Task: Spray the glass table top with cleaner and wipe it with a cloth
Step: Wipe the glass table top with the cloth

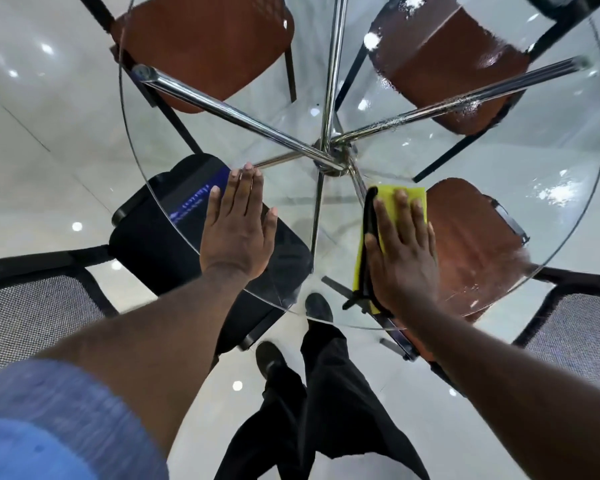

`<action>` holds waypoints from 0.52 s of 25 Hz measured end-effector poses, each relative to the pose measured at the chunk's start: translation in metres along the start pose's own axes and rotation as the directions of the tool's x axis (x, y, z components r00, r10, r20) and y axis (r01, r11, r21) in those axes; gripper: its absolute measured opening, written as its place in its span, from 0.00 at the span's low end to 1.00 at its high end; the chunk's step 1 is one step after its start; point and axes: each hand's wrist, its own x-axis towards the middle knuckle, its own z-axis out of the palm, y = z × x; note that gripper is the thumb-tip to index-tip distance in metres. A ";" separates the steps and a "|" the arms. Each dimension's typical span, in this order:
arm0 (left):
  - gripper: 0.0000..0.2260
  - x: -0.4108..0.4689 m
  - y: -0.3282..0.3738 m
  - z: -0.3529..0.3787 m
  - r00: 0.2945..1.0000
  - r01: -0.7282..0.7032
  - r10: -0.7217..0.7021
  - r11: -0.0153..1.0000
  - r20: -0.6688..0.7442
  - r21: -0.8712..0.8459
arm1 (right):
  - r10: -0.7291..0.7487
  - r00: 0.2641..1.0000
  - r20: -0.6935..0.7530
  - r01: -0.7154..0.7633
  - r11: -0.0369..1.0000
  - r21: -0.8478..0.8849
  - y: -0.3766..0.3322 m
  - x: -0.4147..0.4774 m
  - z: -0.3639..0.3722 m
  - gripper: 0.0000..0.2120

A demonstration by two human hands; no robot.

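The round glass table top (413,161) fills the middle of the head view, with chrome legs meeting under its centre. My right hand (404,251) lies flat, fingers straight, pressing a yellow cloth with a black edge (385,195) onto the glass near the front right. My left hand (238,226) rests flat on the glass near the front left, fingers straight and together, holding nothing. Wet droplets and foam patches (465,105) show on the far right part of the glass. No spray bottle is in view.
Brown chair seats (205,43) stand under the glass at the far left, far right and near right. A black chair (153,230) sits at the near left. Grey mesh chair backs (32,313) flank me on both sides. My legs and shoes (319,306) are at the table's front edge.
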 end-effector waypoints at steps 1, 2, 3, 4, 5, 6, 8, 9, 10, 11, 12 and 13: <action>0.29 0.000 0.000 0.000 1.000 -0.001 0.001 1.000 -0.001 0.000 | 0.032 0.999 0.020 -0.031 0.999 -0.006 -0.004 -0.011 0.001 0.29; 0.29 0.001 0.000 0.000 1.000 -0.003 0.003 1.000 0.002 0.001 | -0.019 1.000 0.024 0.020 1.000 -0.024 -0.010 -0.011 0.002 0.29; 0.29 0.001 0.001 0.001 1.000 -0.004 0.004 1.000 0.008 0.005 | -0.168 0.985 0.034 0.169 0.985 -0.039 -0.015 0.001 0.004 0.29; 0.29 0.002 0.000 0.002 1.000 0.000 0.000 1.000 0.013 0.013 | -0.386 0.920 0.065 0.389 0.919 -0.058 -0.018 0.021 0.005 0.29; 0.29 0.003 0.000 0.004 1.000 0.005 -0.005 1.000 0.012 0.024 | -0.586 0.804 0.098 0.593 0.801 -0.078 -0.019 0.047 0.006 0.28; 0.29 0.002 -0.001 0.005 1.000 0.007 -0.007 0.999 0.009 0.035 | -0.696 0.711 0.099 0.703 0.704 -0.098 -0.020 0.074 0.007 0.27; 0.29 0.002 -0.001 0.005 1.000 0.004 -0.004 0.999 0.008 0.050 | -0.630 0.777 -0.003 0.626 0.773 -0.107 -0.021 0.119 0.005 0.27; 0.29 0.002 -0.001 0.004 1.000 0.002 -0.002 0.999 0.012 0.050 | -0.446 0.892 -0.076 0.442 0.895 -0.059 -0.021 0.128 0.002 0.28; 0.29 0.002 0.000 0.003 1.000 0.002 -0.003 0.999 0.017 0.048 | -0.225 0.967 -0.120 0.228 0.974 0.013 -0.023 0.125 0.000 0.28; 0.29 0.001 0.000 0.002 1.000 0.000 -0.001 0.999 0.019 0.045 | -0.049 0.990 -0.131 0.059 0.996 0.071 -0.025 0.113 0.002 0.28; 0.29 0.001 0.001 0.001 1.000 -0.001 0.000 0.999 0.021 0.044 | 0.046 0.991 -0.123 -0.035 0.995 0.090 -0.027 0.093 0.004 0.28; 0.29 0.002 0.001 0.001 1.000 0.002 -0.003 0.999 0.024 0.042 | 0.048 0.993 -0.107 -0.041 0.997 0.067 -0.028 0.071 0.005 0.29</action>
